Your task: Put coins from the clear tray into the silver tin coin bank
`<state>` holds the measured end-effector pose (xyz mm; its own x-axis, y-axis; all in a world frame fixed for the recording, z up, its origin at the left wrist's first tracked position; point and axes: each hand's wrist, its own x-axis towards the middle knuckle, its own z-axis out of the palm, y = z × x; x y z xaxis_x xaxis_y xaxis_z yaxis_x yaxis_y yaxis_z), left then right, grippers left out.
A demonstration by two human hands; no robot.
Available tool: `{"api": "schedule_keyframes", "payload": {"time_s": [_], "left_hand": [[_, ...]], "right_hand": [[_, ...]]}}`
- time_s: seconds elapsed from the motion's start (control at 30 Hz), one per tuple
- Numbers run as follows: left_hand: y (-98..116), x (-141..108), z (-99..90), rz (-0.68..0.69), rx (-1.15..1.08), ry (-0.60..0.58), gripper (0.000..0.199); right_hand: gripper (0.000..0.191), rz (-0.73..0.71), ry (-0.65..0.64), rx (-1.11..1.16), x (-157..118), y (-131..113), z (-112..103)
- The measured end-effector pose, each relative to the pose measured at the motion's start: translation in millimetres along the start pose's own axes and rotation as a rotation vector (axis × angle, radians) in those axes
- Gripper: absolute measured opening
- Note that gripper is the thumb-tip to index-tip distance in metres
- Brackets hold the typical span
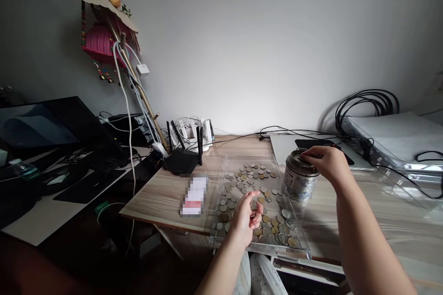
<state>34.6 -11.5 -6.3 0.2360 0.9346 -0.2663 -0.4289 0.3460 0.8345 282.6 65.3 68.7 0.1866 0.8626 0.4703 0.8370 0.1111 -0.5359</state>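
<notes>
My right hand (327, 161) is at the top of a round metal tin (300, 182) with a dark lid and blue-and-white patterned sides. Its fingers are pinched together over the lid; whatever they hold is hidden. A clear plastic tray (308, 252) lies just left of the tin, with many silver and gold-coloured coins (275, 229) spread across it. Over the tray's middle hovers my left hand (245, 221), index finger stretched out and the other fingers loosely curled. I see nothing held in it, though its palm is partly hidden.
Left of the tray lies a blurred white-and-pink rectangle (194, 196). Behind it stands a black router (183, 159) with upright antennas. A silver laptop (282, 145) and black cables (367, 101) are at the back right. White cables (129, 147) hang beside a slanted pole (145, 101).
</notes>
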Motion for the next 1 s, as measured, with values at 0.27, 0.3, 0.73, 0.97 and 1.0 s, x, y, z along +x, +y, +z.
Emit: {"api": "schedule_keyframes", "payload": {"time_s": [0.27, 0.3, 0.73, 0.97, 1.0], "left_hand": [[2, -2, 1.1, -0.023, 0.004, 0.004, 0.054], [2, -2, 1.0, -0.02, 0.003, 0.007, 0.054], [-7, 6, -3.2, -0.03, -0.035, -0.005, 0.049], [-7, 5, 1.0, -0.03, -0.021, -0.064, 0.048], [-6, 4, 1.3, -0.021, -0.023, -0.051, 0.047]], "right_hand": [[0.026, -0.265, 0.337, 0.144, -25, -39, 3], [0.025, -0.333, 0.27, 0.184, -32, -49, 7], [0.022, -0.542, -0.741, 0.265, -71, -87, 73], [0.015, -0.499, -0.742, 0.276, -75, -93, 65], [0.012, -0.51, -0.695, 0.305, -72, -93, 60]]}}
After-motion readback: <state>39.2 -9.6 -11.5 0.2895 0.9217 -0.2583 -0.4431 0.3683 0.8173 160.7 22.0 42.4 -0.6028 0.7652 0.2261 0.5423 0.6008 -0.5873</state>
